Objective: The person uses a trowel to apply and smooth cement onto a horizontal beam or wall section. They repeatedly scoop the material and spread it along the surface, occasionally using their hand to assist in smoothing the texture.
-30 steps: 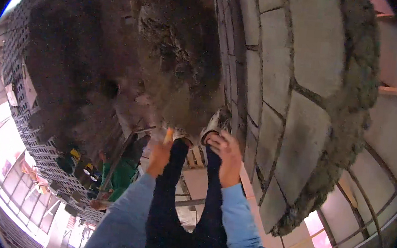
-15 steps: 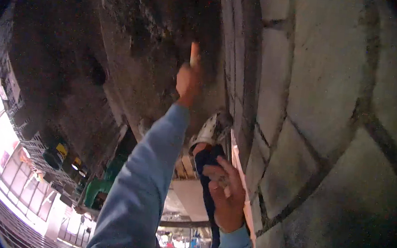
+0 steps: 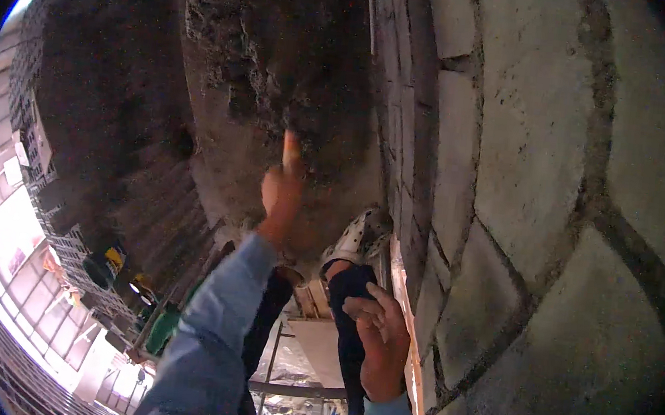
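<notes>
My left hand (image 3: 282, 191) is raised in front of a rough grey concrete mass (image 3: 282, 67), its index finger stretched upward and the other fingers curled; it holds nothing. My right hand (image 3: 380, 336) lies flat with spread fingers on my dark trouser leg (image 3: 347, 289), just below my white perforated shoe (image 3: 357, 238). Both forearms are in light blue sleeves.
A wall of large pale blocks with dark mortar joints (image 3: 527, 186) fills the right side, close to my right leg. A wooden strip (image 3: 404, 294) runs along its foot. Far below at the left are metal scaffold frames (image 3: 64, 254), a green container (image 3: 163, 327) and a rail (image 3: 299, 391).
My left hand rose from my legs and now points up by the concrete mass. My right hand stayed on my leg. The view shifted closer to the wall.
</notes>
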{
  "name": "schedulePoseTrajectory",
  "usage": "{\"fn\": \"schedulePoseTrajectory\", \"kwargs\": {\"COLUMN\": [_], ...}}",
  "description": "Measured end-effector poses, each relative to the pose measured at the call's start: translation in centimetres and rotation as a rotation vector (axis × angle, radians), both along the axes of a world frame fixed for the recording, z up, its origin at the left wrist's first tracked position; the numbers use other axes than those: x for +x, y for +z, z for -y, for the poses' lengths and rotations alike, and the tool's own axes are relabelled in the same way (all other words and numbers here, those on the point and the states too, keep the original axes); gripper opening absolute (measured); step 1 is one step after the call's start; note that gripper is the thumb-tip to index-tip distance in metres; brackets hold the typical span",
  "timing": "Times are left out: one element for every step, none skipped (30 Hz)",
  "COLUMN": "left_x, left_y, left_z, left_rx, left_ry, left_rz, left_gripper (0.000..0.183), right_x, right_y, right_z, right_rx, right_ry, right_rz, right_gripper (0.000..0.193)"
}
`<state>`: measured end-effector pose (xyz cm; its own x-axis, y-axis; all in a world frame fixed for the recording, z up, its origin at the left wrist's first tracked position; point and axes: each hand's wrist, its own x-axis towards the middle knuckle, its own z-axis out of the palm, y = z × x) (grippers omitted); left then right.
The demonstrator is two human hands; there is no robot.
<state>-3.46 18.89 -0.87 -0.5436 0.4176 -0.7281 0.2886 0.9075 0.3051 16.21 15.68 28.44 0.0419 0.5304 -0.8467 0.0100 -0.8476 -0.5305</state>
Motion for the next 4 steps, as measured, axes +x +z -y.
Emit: {"fn": "schedulePoseTrajectory", "kwargs": {"left_x": [-1.2,-3.3,-4.0,-4.5], "left_y": [0.2,-0.6,-1.5,-1.8], "left_z": [-2.2,-2.9,-3.3,-2.6], "left_rx": [-0.066,-0.017,0.031,0.036], "left_ry": [-0.03,-0.035,-0.044,-0.043], "left_rz": [-0.043,-0.047,-0.033,0.019], "left_gripper": [0.07,0.069,0.068,0.071], "right_x": [0.0,-0.4,-0.5,-0.8], "right_y": [0.1,0.3,0.2,0.0], "right_z": [0.0,0.0,-0.1,0.0], "right_rx": [0.016,0.027,0.036,-0.028], "right_ry": [0.01,0.033,0.053,0.005], "right_rz": [0.004,-0.016,-0.017,-0.05], "right_gripper": [0.055,0.055,0.055,0.063]}}
